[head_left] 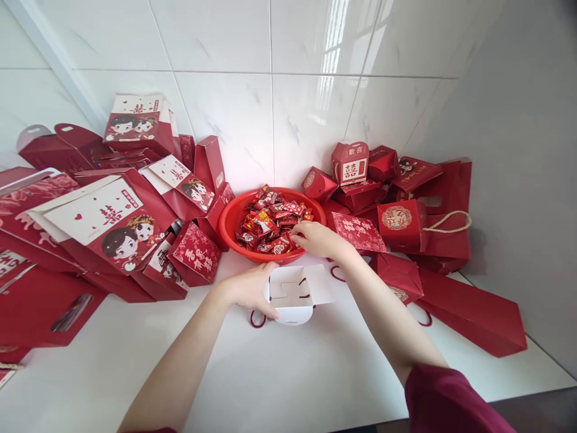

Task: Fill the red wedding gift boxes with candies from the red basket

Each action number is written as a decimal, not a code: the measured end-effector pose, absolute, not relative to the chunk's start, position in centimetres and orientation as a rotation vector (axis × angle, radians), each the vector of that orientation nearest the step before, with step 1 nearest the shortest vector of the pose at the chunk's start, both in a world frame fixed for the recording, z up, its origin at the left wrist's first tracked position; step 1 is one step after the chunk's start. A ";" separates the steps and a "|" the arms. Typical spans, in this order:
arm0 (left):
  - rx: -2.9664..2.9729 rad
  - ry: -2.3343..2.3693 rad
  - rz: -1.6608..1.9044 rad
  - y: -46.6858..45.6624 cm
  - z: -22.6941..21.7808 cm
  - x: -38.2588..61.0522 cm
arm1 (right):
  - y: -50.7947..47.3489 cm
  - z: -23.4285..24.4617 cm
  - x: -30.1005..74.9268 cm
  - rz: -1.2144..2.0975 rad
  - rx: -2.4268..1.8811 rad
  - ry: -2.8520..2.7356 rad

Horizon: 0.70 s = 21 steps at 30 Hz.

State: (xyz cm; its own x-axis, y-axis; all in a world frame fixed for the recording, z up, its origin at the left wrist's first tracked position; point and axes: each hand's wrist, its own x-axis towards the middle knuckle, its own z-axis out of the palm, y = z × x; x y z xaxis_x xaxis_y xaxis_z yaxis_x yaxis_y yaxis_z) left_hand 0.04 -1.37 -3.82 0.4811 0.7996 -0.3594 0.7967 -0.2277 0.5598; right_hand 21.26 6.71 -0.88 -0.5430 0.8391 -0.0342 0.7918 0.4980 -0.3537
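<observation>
My left hand [250, 288] grips the left side of a small open gift box [295, 294] with a white inside, standing on the white floor in front of me. My right hand [315, 239] reaches into a red plastic basin [228, 219] full of red-wrapped candies [270, 219]. Its fingers are curled down onto the candies at the basin's near right edge; what they pinch is hidden.
Flat and folded red wedding boxes with cartoon couples [117, 231] pile up on the left. Assembled small red boxes [350, 162] and red bags with cord handles [433, 231] crowd the right, against a grey wall [532, 150]. White tiled floor [288, 367] lies near me.
</observation>
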 end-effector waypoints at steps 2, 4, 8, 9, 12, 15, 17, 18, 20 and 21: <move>2.018 1.290 -0.005 -1.3 -4.1 -0.2 | 9.6 -1.7 19.5 0.544 -1.549 -2.668; 2.028 1.280 -0.010 -1.2 -4.4 -0.3 | 11.9 -2.8 18.0 0.612 -1.638 -2.749; 2.035 1.271 -0.034 -1.2 -4.4 -0.4 | 14.2 -5.0 16.1 0.729 -1.634 -2.824; 2.034 1.269 -0.033 -1.2 -4.4 -0.4 | 14.5 -5.5 15.9 0.743 -1.609 -2.813; 2.026 1.267 -0.029 -1.2 -4.4 -0.4 | 14.7 -6.4 16.0 0.805 -1.506 -2.732; 2.009 1.273 -0.023 -1.1 -4.4 -0.4 | 14.7 -6.5 16.9 0.968 -1.327 -2.614; 1.992 1.275 -0.018 -1.1 -4.4 -0.4 | 14.6 -6.4 17.5 1.123 -1.198 -2.520; 1.985 1.274 -0.022 -1.1 -4.4 -0.3 | 14.5 -6.4 17.8 1.196 -1.146 -2.464; 1.981 1.275 -0.039 -1.1 -4.2 -0.2 | 14.2 -6.4 18.1 1.303 -1.077 -2.338; 1.985 1.278 -0.046 -1.1 -4.1 -0.2 | 14.0 -6.4 18.2 1.341 -1.055 -2.274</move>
